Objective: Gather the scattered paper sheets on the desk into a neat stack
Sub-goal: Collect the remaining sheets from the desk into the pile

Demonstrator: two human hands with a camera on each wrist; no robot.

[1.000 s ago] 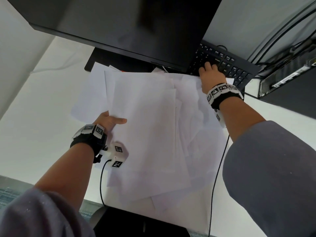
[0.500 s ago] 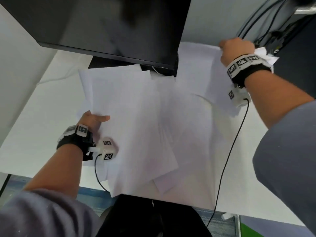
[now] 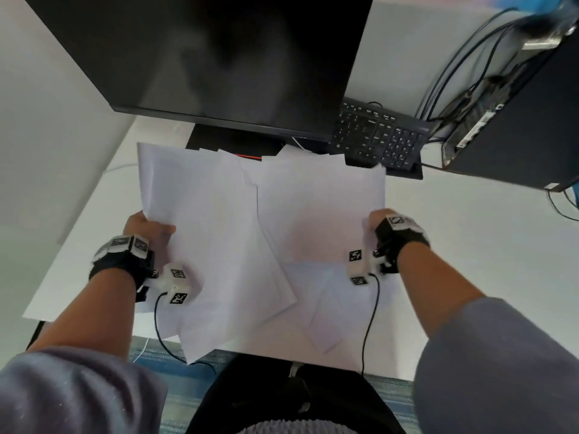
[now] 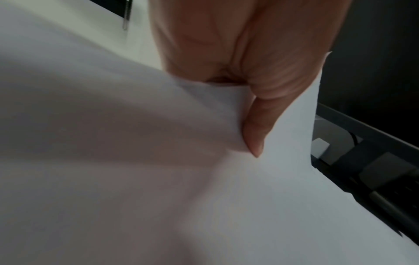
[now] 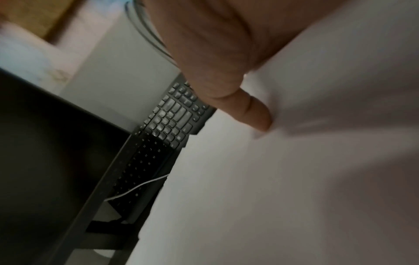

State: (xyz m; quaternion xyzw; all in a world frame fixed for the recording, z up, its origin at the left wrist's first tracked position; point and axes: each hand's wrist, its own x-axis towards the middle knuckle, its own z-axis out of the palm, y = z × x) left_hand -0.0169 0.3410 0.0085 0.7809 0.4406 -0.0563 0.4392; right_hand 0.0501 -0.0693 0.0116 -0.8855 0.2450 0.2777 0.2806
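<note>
White paper is pinched at both sides: the left hand (image 3: pixel 147 228) grips the left edge of the paper sheets (image 3: pixel 250 233) with its thumb on top, and the right hand (image 3: pixel 376 223) grips the right edge the same way. The sheets lie gathered into one loose, fanned pile on the desk (image 3: pixel 470 245) before the monitor (image 3: pixel 203 57) and keyboard (image 3: pixel 379 136). By my reckoning, collecting is mostly done and squaring the edges remains; no containers appear.

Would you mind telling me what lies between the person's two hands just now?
In the head view, only the overlapping, fanned paper sheets span from the left hand to the right hand; each hand holds an edge.
</note>
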